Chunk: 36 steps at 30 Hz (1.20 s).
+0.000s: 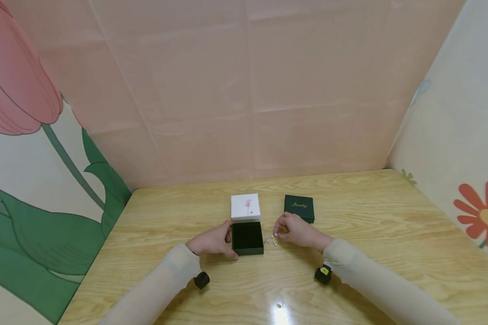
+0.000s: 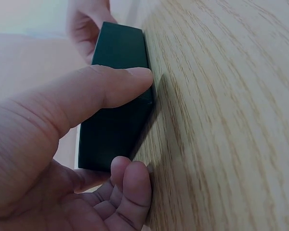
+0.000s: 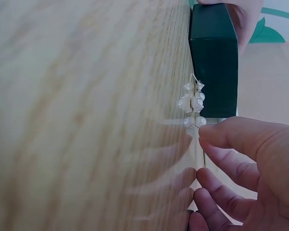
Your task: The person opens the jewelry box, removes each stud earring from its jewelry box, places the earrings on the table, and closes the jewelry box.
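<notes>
An uncovered dark green jewelry box [image 1: 248, 251] with a black inside sits mid-table. My left hand [image 1: 213, 240] grips it at the left side; in the left wrist view the thumb [image 2: 120, 86] presses on its wall. Just right of the box lie small pearl earrings [image 1: 268, 241], seen closer in the right wrist view as white beads [image 3: 196, 103] on thin metal. My right hand [image 1: 294, 231] has its thumb and forefinger together at the near end of the earrings and pinches one there. The exact contact is partly hidden by the thumb.
A white box [image 1: 245, 206] with a pink flower print stands behind the green box. The dark green lid [image 1: 299, 207] with gold lettering lies behind my right hand. A tiny object [image 1: 279, 305] lies beside a bright reflection near the front. Printed cloth walls border the wooden table [image 1: 179, 203].
</notes>
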### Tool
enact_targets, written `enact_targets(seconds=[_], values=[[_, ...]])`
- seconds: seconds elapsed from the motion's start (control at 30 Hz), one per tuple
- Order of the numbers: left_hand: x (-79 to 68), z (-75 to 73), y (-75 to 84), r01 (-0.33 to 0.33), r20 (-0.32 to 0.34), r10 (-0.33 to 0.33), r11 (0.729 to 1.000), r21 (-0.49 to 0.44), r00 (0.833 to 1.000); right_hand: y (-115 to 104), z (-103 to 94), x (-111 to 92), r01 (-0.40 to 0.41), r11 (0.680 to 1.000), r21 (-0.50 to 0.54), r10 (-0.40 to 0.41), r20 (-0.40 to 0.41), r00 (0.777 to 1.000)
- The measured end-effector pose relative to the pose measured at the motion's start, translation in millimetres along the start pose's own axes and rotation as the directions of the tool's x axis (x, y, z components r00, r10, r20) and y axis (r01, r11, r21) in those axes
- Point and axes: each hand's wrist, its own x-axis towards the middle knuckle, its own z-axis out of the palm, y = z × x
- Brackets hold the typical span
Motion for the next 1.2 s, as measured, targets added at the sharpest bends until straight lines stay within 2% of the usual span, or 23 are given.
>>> enact_targets(seconds=[1.0,1.2], values=[[1.5,-0.4,0.2,-0.001,0.013,0.001,1.000,-0.004,1.000,-6.6,-2.2,0.9,-0.055,0.998,-0.002,0.055,0.025,0.998],[2.3,-0.2,-1.5,-0.007,0.016,0.007,1.000,-0.012,1.000,-7.2,-1.2,0.9,-0.040,0.999,-0.015,0.040,0.023,0.999]])
